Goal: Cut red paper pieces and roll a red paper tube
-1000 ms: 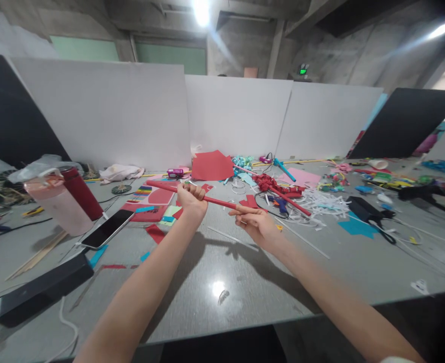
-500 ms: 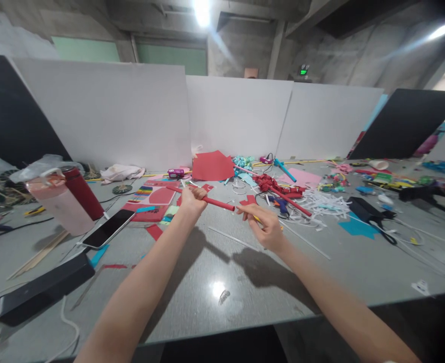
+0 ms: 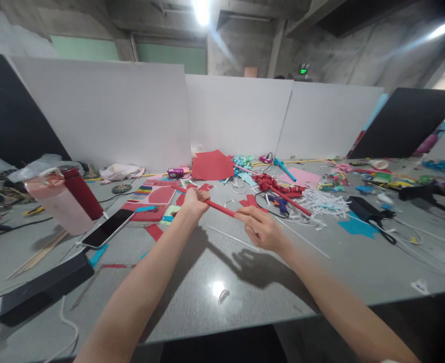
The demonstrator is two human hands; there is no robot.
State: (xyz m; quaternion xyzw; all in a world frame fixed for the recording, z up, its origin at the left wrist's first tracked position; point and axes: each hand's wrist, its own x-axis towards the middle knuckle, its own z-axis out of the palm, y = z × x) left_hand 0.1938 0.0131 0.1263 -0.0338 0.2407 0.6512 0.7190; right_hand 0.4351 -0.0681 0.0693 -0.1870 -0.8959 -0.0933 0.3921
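Observation:
My left hand (image 3: 197, 199) is wrapped round the middle of a thin red paper tube (image 3: 222, 208), held slantwise above the table. Its far end pokes out past my fist over the red papers. At the near end, my right hand (image 3: 262, 229) has its thumb and fingers closed round the tip, which they partly cover. Whether something small is also inside that hand is hidden. Below the hands, a thin clear stick (image 3: 232, 238) lies on the table. Another thin stick (image 3: 306, 239) lies to the right of my right hand.
Left stand a pink bottle (image 3: 58, 201), a red bottle (image 3: 80, 191), a phone (image 3: 109, 228) and a black box (image 3: 46, 287). Red card (image 3: 212, 165) leans at the back. A red paper-flower bundle (image 3: 279, 186), white paper shreds (image 3: 324, 206) and a glue gun (image 3: 281, 204) lie right.
My right hand has moved slightly left onto the tube's near end, which was exposed before. A yellow bit seen between its fingers is now hidden. My left hand keeps its grip.

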